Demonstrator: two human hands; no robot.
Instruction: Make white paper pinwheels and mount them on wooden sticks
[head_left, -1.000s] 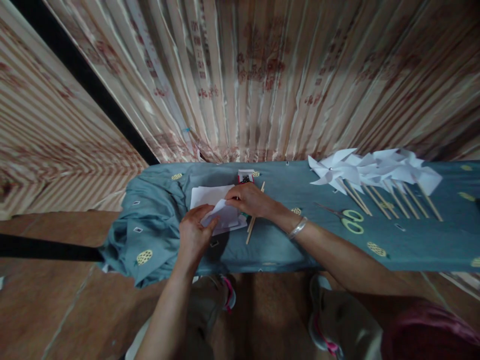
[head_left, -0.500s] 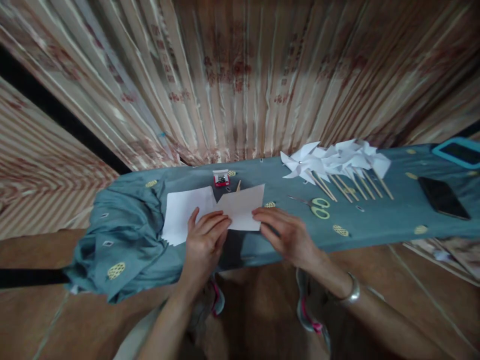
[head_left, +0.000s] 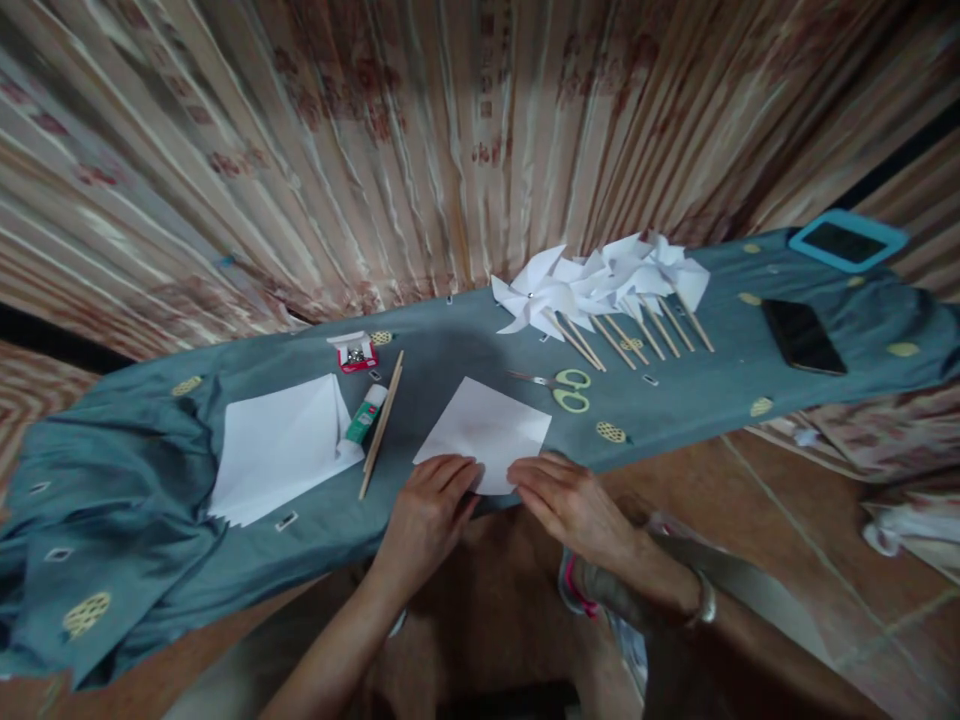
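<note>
Fingers (head_left: 450, 467) of left hand (head_left: 426, 512) bunched together on near left edge of square white sheet (head_left: 484, 430); fingers of right hand (head_left: 574, 502), also together, on near right edge (cannot tell whether thumbs pinch from beneath). Sheet on cloth-covered counter (head_left: 660, 430), one corner toward person. To left: wooden sticks (head_left: 384, 425), green glue stick (head_left: 364, 416), paper stack (head_left: 277, 445), open red box (head_left: 356, 356). To right: green-handled scissors (head_left: 571, 391); behind them, white paper pinwheels (head_left: 544, 290), overlapping.
</note>
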